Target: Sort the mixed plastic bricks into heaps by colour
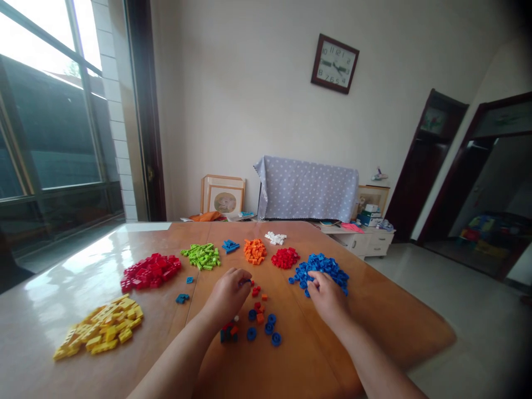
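Observation:
My left hand (230,291) is over the middle of the table, fingers closed in a pinch. A small dark blue piece (246,281) shows at its fingertips. My right hand (327,296) reaches to the near side of a pile of blue round bricks (328,269), its thumb and forefinger together; what they hold, if anything, is hidden. Below and between the hands lie several loose blue round pieces (269,328), with small orange bricks (260,318) and red bricks (256,291). Partly behind my left forearm stands a small cluster of dark, red and orange bricks (228,332).
Around the wooden table (316,354) lie piles of yellow bricks (103,327), dark red bricks (152,271), green bricks (202,256), orange bricks (254,251), red bricks (285,257) and white bricks (275,238). Loose teal bricks (182,298) lie left of my left hand.

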`<move>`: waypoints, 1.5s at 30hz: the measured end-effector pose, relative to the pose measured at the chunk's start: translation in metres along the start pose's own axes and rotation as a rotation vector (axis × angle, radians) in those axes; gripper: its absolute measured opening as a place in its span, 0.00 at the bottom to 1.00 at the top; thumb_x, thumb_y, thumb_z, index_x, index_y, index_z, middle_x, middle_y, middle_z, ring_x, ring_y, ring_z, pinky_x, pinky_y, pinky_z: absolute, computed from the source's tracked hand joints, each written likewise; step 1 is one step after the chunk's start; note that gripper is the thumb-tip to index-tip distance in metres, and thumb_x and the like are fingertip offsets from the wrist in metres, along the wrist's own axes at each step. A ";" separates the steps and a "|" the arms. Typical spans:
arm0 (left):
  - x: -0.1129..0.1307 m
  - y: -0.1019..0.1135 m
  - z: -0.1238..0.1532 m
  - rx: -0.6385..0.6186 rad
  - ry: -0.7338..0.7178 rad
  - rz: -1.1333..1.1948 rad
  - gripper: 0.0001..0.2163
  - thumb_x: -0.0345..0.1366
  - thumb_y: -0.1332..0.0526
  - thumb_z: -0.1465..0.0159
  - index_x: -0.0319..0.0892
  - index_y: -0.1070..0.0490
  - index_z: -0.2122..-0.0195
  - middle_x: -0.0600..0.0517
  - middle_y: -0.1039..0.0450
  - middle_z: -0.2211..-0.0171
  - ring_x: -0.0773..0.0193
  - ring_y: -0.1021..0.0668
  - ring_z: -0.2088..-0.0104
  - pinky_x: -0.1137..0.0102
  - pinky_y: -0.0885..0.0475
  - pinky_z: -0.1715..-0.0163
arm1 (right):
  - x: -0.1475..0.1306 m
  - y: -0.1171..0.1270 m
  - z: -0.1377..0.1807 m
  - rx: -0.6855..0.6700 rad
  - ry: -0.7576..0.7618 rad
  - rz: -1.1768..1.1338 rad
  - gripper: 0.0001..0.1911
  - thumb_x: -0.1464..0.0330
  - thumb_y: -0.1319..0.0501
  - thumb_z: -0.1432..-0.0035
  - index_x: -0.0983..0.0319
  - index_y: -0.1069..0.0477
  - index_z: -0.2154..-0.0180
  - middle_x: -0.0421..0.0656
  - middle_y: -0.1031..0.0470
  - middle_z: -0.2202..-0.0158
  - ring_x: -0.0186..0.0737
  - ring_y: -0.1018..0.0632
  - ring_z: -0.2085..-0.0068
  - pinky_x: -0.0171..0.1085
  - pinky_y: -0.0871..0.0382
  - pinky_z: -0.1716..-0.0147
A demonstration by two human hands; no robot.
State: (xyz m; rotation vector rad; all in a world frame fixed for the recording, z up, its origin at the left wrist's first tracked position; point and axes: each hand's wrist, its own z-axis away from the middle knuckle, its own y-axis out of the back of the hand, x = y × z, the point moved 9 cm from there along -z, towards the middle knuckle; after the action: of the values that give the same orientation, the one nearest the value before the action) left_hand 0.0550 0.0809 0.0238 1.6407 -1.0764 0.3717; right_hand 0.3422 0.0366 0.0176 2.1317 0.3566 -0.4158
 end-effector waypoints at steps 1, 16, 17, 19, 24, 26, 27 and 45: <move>0.000 -0.005 0.001 -0.038 0.034 0.121 0.11 0.38 0.41 0.39 0.42 0.26 0.58 0.49 0.25 0.62 0.62 0.24 0.62 0.71 0.31 0.62 | -0.012 0.000 0.005 -0.006 0.023 -0.059 0.15 0.66 0.46 0.38 0.60 0.26 0.52 0.45 0.24 0.61 0.42 0.23 0.60 0.38 0.30 0.58; 0.028 -0.037 0.025 -0.377 0.227 0.851 0.16 0.42 0.32 0.45 0.43 0.32 0.59 0.52 0.26 0.66 0.66 0.24 0.66 0.71 0.29 0.63 | -0.140 -0.008 0.045 -0.087 0.305 -0.410 0.11 0.69 0.42 0.38 0.57 0.26 0.54 0.45 0.25 0.61 0.39 0.24 0.63 0.38 0.28 0.60; 0.026 -0.035 0.024 -0.358 0.234 0.829 0.17 0.42 0.32 0.45 0.43 0.32 0.58 0.52 0.26 0.65 0.65 0.23 0.65 0.71 0.29 0.62 | -0.132 -0.007 0.040 -0.059 0.295 -0.398 0.12 0.69 0.42 0.38 0.58 0.27 0.53 0.45 0.25 0.60 0.39 0.24 0.63 0.38 0.28 0.60; 0.023 -0.029 0.020 -0.297 0.240 0.779 0.18 0.42 0.32 0.45 0.42 0.32 0.57 0.51 0.25 0.64 0.65 0.23 0.64 0.71 0.30 0.62 | -0.104 -0.002 0.028 0.020 0.221 -0.350 0.14 0.69 0.43 0.39 0.59 0.28 0.52 0.46 0.24 0.59 0.40 0.24 0.62 0.39 0.28 0.58; 0.012 -0.006 0.012 -0.108 0.272 0.581 0.17 0.45 0.33 0.46 0.41 0.30 0.61 0.50 0.24 0.65 0.62 0.23 0.64 0.70 0.30 0.64 | 0.001 0.019 0.000 0.177 -0.079 -0.159 0.15 0.61 0.43 0.42 0.62 0.28 0.56 0.47 0.23 0.60 0.42 0.23 0.62 0.41 0.28 0.59; 0.007 0.000 0.010 -0.061 0.282 0.522 0.16 0.46 0.34 0.47 0.41 0.29 0.62 0.51 0.24 0.68 0.62 0.23 0.66 0.70 0.31 0.67 | 0.035 0.025 -0.004 0.178 -0.130 -0.077 0.15 0.61 0.44 0.41 0.62 0.26 0.57 0.47 0.23 0.60 0.41 0.23 0.63 0.39 0.29 0.61; 0.005 0.001 0.009 -0.047 0.283 0.507 0.16 0.46 0.35 0.47 0.41 0.29 0.63 0.51 0.24 0.69 0.62 0.24 0.67 0.70 0.31 0.68 | 0.048 0.026 -0.005 0.176 -0.152 -0.039 0.15 0.61 0.44 0.41 0.61 0.26 0.58 0.47 0.23 0.61 0.41 0.23 0.64 0.39 0.29 0.62; -0.036 0.016 -0.006 0.092 0.208 0.220 0.13 0.44 0.41 0.42 0.40 0.29 0.63 0.54 0.29 0.73 0.66 0.28 0.72 0.72 0.35 0.72 | 0.037 0.011 0.018 0.095 -0.132 -0.197 0.18 0.58 0.47 0.39 0.59 0.24 0.57 0.46 0.20 0.58 0.44 0.21 0.58 0.40 0.29 0.58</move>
State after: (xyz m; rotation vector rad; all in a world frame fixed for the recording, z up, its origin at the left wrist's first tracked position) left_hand 0.0249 0.1025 0.0104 1.5282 -1.0964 0.7294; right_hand 0.3771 0.0187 0.0006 2.1555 0.4807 -0.6952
